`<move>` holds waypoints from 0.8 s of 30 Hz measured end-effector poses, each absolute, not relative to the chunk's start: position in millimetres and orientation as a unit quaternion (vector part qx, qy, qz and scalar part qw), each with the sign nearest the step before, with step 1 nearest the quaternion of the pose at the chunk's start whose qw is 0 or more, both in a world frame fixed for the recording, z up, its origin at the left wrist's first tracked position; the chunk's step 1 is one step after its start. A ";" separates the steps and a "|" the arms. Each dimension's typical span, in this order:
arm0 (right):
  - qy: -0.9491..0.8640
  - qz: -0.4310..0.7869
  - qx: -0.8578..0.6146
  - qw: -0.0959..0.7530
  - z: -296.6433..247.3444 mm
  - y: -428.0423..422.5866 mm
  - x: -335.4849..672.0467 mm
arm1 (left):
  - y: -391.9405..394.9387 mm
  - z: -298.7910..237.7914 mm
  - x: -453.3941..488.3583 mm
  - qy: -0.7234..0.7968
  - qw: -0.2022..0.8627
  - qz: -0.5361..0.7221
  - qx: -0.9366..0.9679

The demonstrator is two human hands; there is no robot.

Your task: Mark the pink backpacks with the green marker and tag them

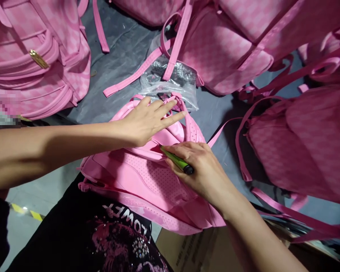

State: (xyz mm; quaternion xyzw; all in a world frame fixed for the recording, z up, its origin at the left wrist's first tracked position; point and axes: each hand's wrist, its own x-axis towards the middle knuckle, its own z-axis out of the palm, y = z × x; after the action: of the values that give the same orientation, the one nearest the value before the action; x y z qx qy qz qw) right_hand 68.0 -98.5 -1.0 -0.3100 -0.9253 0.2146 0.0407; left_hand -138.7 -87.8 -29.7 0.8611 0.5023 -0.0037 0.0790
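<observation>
A pink backpack (147, 181) lies back-panel up in front of me on a grey table (121, 49). My left hand (147, 119) rests flat on its upper part, fingers stretched out toward the top handle. My right hand (198, 170) is closed around a green lighter (177, 160) with a black end, its tip pressed against the backpack's seam just below my left hand.
Several more pink checkered backpacks (36, 56) surround the one in front, with loose straps (172, 45) trailing across the table. A clear plastic bag (170, 81) lies behind the backpack. A cardboard box (198, 249) sits at the lower edge.
</observation>
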 end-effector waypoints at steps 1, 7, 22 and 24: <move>-0.921 0.231 -0.310 0.052 -2.6 -97.9 67.2 | -87.4 -28.7 -138.5 0.503 0.082 -0.008 0.860; -0.918 0.235 -0.316 0.052 -8.9 -102.2 57.8 | -87.4 -27.6 -135.8 0.518 0.053 -0.035 0.853; -0.901 0.175 -0.386 0.095 -11.0 -120.5 43.0 | -88.4 -27.8 -138.3 0.528 0.116 -0.013 0.841; -0.896 0.187 -0.390 0.099 -11.5 -122.1 41.9 | -87.8 -27.9 -138.7 0.527 0.134 -0.010 0.839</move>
State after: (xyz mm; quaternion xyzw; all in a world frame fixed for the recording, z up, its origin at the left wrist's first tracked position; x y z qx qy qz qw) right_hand 41.9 -122.1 -11.5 -0.3902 -0.8960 0.1874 0.0990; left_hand -138.7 -87.8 -27.9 0.8394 0.5266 -0.0096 0.1341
